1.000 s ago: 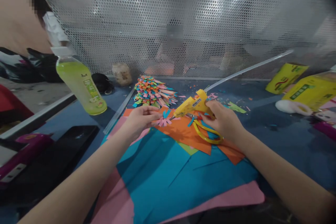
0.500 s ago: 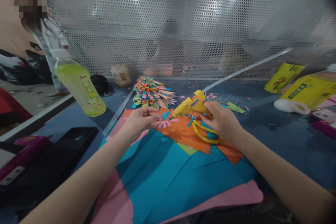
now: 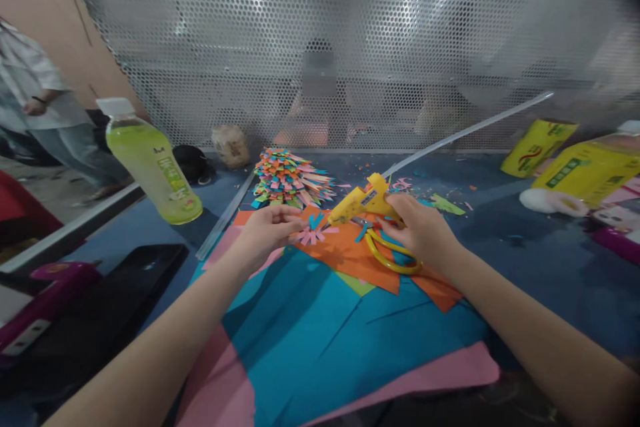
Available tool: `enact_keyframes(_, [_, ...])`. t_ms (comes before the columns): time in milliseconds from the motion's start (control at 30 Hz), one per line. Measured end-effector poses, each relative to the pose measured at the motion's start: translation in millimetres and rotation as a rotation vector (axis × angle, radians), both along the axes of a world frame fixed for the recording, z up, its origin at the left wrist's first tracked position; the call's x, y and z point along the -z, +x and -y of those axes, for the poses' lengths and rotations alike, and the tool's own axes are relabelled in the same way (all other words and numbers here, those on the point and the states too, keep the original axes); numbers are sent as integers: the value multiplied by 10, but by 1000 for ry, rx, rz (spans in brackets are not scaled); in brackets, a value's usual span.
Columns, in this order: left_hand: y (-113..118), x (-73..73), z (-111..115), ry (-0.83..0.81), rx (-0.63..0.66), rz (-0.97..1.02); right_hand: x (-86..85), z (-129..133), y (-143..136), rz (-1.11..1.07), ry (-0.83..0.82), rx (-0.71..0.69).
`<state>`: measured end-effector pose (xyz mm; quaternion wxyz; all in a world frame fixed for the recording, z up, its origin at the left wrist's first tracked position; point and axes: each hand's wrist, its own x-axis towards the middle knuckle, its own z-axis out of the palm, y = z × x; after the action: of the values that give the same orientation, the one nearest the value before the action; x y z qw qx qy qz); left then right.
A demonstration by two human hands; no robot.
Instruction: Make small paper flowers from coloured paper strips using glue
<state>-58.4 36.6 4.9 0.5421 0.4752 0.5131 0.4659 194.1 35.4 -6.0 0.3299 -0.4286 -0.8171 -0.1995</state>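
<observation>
While the left grip [image 3: 267, 233] pinches fringed paper [image 3: 311, 235], the right grip [image 3: 425, 223] points a glue gun [image 3: 357, 205] at it

Both forearms slant inward from the lower corners, so that the grips face each other with the paper and the gun's nozzle between them. The left grip is nearly closed, fingers bent and pointing right, thumb and fingertips together at the left edge of the pink-and-blue fringed paper. The right grip is wrapped round the glue gun's handle, fingers curled; the nozzle tilts down and left, and whether it touches the paper cannot be told. From the gun's rear a clear stick [image 3: 470, 133] runs up and away, beyond the right grip. Just below the right grip lie yellow-handled scissors [image 3: 397, 269]. Under the grips are orange paper [image 3: 345, 250] and a blue sheet [image 3: 300, 333] on the surface [image 3: 525, 293]. Beyond the left grip stands a shaggy paper cone [image 3: 290, 177]; farther left is a bottle [image 3: 155, 173].
</observation>
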Motion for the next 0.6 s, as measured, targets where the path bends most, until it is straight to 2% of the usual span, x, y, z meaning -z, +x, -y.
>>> enact_keyframes(333, [-38, 18, -22, 22, 54, 25, 16, -24, 26, 36, -2, 33])
enact_keyframes(467, [-33, -13, -7, 31, 87, 62, 12, -24, 24, 40, 15, 37])
enact_keyframes(600, [-10, -52, 11, 17, 68, 67, 11, -30, 38, 65, -15, 85])
